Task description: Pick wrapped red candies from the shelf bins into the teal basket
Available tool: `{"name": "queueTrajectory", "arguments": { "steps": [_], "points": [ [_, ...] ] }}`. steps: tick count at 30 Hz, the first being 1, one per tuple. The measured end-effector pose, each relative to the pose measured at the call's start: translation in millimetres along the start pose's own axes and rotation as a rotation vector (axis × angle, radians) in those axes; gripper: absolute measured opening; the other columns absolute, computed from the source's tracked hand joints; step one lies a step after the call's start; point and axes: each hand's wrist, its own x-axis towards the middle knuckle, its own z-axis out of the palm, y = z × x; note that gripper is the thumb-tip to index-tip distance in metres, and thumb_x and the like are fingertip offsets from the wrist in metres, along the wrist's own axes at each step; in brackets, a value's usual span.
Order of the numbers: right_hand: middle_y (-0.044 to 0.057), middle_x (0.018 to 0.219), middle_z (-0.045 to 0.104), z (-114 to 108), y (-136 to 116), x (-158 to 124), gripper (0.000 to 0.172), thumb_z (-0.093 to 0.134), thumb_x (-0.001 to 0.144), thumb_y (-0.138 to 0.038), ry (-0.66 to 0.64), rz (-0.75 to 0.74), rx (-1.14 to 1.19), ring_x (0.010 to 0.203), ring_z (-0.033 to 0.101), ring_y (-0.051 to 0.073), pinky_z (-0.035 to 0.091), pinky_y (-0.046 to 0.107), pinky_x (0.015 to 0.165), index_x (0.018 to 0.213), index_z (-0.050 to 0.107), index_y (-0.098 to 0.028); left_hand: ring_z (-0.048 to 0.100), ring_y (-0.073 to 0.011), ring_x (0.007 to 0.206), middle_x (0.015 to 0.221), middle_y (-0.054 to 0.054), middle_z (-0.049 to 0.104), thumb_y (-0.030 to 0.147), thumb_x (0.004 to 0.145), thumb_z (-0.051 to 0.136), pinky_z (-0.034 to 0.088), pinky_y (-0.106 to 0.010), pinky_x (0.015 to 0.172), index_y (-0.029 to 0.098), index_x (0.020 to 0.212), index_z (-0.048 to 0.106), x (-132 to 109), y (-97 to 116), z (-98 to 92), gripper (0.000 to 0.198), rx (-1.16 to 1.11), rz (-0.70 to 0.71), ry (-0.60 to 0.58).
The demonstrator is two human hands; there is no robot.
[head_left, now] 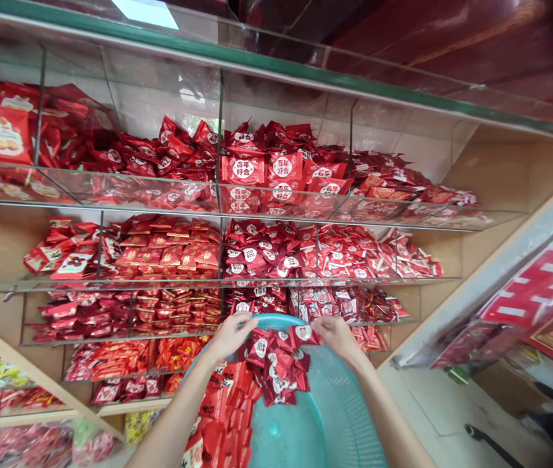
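A teal plastic basket (354, 403) stands in front of me, below the shelves. My left hand (236, 335) is closed on its far rim, thumb and fingers together. At the right end of that rim, the fingertips of my right hand (335, 335) pinch the edge of a dark red packet (304, 335) with a white round label. A pile of similar dark red packets (279, 370) lies at the far side of the basket. Brighter red packets (225, 416) fill its left side. Part of the light teal bottom shows between them.
Glass shelves (276, 211) with upright dividers hold rows of small red packets. Large red packets (6, 133) sit at the upper left. A wooden side panel (437, 292) closes the right. Beyond it, red items hang above the tiled floor (412, 403).
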Motion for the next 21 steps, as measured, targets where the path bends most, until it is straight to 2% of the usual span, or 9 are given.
{"name": "queueTrajectory", "arguments": {
  "steps": [2,5,12,21],
  "points": [
    [-0.003,0.036,0.049,-11.6,6.0,-4.5,0.024,0.052,0.071,-0.031,-0.021,0.002,-0.268,0.042,0.047,0.012,0.032,0.023,0.050,0.052,0.056,-0.017,0.054,-0.0183,0.097,0.102,-0.006,0.060,0.048,0.076,0.049,0.038,-0.027,0.088,0.016,0.069,0.064,-0.5,-0.3,-0.1,0.036,0.008,-0.001,-0.003],
    [-0.002,0.033,0.049,-15.8,13.3,-8.8,0.027,0.049,0.071,-0.022,-0.053,0.057,-0.424,0.040,0.048,0.011,0.031,0.022,0.047,0.044,0.048,-0.019,0.054,-0.0174,0.096,0.100,-0.006,0.060,0.049,0.077,0.047,0.038,-0.026,0.089,0.016,0.067,0.062,-1.0,0.7,-0.5,0.037,0.038,0.015,-0.009],
    [0.000,0.032,0.051,-2.3,24.0,-6.6,0.032,0.046,0.074,-0.022,-0.091,0.125,-0.421,0.033,0.049,0.012,0.031,0.021,0.042,0.044,0.035,-0.021,0.053,-0.0165,0.094,0.099,-0.006,0.059,0.048,0.078,0.046,0.037,-0.026,0.089,0.016,0.065,0.060,-2.0,7.2,-2.4,0.037,0.065,0.022,-0.034],
    [0.000,0.036,0.054,7.0,26.4,-5.0,0.030,0.042,0.077,-0.020,-0.114,0.169,-0.364,0.034,0.050,0.011,0.033,0.019,0.039,0.048,0.038,-0.020,0.053,-0.0172,0.097,0.101,-0.006,0.059,0.048,0.078,0.046,0.036,-0.028,0.092,0.017,0.065,0.061,-2.8,9.6,-3.6,0.036,0.091,0.017,-0.040]
  ]
}}
